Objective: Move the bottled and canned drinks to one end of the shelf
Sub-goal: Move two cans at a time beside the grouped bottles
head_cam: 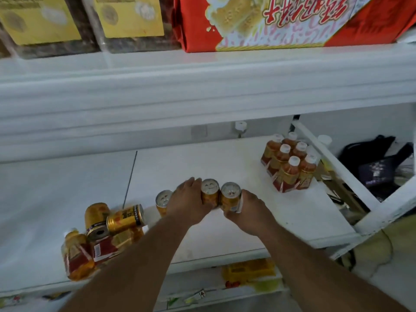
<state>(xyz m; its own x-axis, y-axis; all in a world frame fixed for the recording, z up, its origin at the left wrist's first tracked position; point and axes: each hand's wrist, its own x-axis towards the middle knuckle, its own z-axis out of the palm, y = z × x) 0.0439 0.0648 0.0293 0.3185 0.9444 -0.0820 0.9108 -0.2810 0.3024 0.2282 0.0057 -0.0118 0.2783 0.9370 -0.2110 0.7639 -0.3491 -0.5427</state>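
Canned drinks, gold-orange metal cylinders with silver pull-tab tops, stand upright near the middle of the white shelf board [225,158], which serves as the landmark. Two of these cans [221,195] stand side by side, touching. The left hand [190,199] curls around the left can of the pair, and the right hand [245,212] curls around the right can, thumb low at its base; both hands are grasping, neither released. A third upright can [163,202] stands just left of the left hand, partly hidden by it. At the right end of the shelf board, a cluster of amber plastic bottles with white caps and red-gold labels [290,163] stands upright, packed together, well apart from the held cans. Toward the left front edge of the shelf board lies a loose pile: tipped gold cans [125,217] resting on toppled amber bottles [77,255]. Above the shelf board, an upper white shelf carries a red printed carton [281,21] and yellow-labelled packages [128,16].
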